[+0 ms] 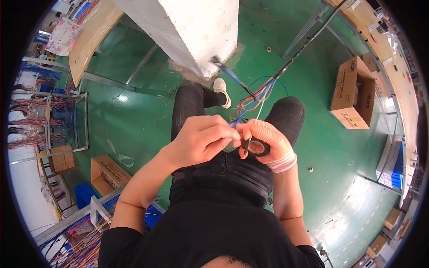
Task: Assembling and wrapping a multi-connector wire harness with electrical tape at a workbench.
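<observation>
My left hand (203,138) is bare and closed in a pinch, its fingertips meeting those of the other hand above my lap. Blue wires (237,119) run down to these fingertips; their ends are hidden. My right hand (273,142) wears a pale orange and white knit glove and is closed around a roll of black tape (258,147). A white wire (259,110) rises from beside its fingers. Beyond both hands, a wire harness (258,99) of red, blue and other wires fans out from a black-wrapped bundle (288,67). A short black-wrapped branch (230,73) sticks out toward the pillar.
A white pillar (203,31) stands ahead, close to my shoe. Workbenches (96,38) flank me, the right one (380,44) near an open cardboard box (353,96). Racks of colored wires (35,116) stand left. Another box (109,174) sits lower left on the green floor (321,152).
</observation>
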